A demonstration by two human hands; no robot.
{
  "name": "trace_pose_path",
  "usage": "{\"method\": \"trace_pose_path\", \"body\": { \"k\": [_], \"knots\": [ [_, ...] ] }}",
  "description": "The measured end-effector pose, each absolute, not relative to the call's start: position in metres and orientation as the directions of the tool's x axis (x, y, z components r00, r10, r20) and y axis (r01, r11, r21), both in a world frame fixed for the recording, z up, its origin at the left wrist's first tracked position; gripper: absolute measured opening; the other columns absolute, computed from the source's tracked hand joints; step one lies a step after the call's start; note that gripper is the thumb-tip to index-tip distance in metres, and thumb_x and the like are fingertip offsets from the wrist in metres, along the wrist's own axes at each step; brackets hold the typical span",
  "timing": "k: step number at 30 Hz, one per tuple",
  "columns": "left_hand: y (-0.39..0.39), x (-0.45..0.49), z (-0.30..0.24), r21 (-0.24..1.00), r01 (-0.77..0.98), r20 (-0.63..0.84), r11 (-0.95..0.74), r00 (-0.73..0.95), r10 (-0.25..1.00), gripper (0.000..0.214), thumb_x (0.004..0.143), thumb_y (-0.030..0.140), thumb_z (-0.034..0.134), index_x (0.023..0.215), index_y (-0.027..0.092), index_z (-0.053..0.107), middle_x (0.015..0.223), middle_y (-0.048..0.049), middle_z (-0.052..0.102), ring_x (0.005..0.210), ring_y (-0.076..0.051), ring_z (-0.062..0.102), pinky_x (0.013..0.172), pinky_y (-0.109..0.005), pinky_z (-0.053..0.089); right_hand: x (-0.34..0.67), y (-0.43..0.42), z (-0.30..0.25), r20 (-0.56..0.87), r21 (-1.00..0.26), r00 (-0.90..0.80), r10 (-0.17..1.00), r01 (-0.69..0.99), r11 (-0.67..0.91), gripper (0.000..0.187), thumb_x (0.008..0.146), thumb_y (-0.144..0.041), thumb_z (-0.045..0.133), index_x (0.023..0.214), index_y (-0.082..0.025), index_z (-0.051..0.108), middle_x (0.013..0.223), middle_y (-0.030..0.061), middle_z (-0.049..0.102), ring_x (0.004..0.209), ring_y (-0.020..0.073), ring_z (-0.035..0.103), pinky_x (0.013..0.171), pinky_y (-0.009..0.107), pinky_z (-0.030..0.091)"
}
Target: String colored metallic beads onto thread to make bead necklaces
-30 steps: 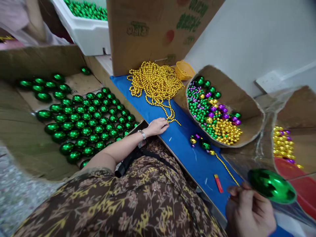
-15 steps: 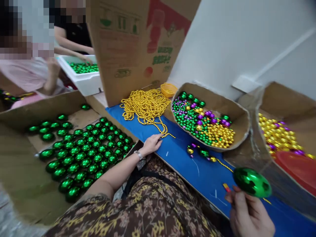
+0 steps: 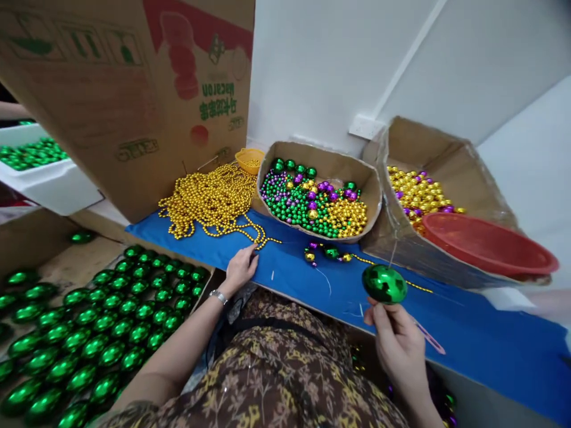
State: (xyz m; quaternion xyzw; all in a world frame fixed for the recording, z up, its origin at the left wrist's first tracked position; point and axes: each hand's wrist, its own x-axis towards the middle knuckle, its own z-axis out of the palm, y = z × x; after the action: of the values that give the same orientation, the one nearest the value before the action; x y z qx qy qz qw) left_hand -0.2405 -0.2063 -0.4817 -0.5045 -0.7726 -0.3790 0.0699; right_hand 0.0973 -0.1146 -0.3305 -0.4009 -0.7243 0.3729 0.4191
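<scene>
My right hand [image 3: 399, 345] is closed round the lower end of a large shiny green egg-shaped bauble [image 3: 384, 283], held up over the blue table cover [image 3: 468, 333]. A thin thread runs up from the bauble. My left hand [image 3: 241, 268] rests on the blue cover's near edge, fingers curled, touching the tail of a heap of gold bead strands [image 3: 212, 202]. What its fingers pinch is too small to make out. A short strung piece of green, purple and gold beads [image 3: 328, 254] lies between my hands.
A cardboard tray [image 3: 357, 172] holds mixed green, purple and gold beads. A box of gold balls [image 3: 419, 193] and a red basin [image 3: 488, 244] stand at the right. Rows of green baubles [image 3: 111, 321] fill a carton on the left. A tall cardboard box [image 3: 134, 101] stands behind.
The view has swung right and up. My right hand has lifted the green bauble higher and toward the middle. My left hand stays at the gold strands' tail.
</scene>
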Motion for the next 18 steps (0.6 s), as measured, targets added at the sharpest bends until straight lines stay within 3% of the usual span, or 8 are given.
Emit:
{"method": "trace_pose_path", "body": {
  "k": [18],
  "knots": [
    [-0.206, -0.240, -0.483, 0.479, 0.852, 0.531, 0.211, -0.473, 0.704, 0.034, 0.094, 0.033, 0.047, 0.126, 0.021, 0.053, 0.094, -0.0064, 0.070, 0.088, -0.021, 0.065, 0.082, -0.034, 0.053, 0.090, -0.106, -0.343, 0.215, -0.921, -0.385, 0.897, 0.225, 0.317, 0.028, 0.088, -0.044, 0.060, 0.093, -0.017, 0.064, 0.066, 0.0005, 0.059, 0.062, 0.0143, 0.056, 0.061, 0.026, 0.047]
  ]
}}
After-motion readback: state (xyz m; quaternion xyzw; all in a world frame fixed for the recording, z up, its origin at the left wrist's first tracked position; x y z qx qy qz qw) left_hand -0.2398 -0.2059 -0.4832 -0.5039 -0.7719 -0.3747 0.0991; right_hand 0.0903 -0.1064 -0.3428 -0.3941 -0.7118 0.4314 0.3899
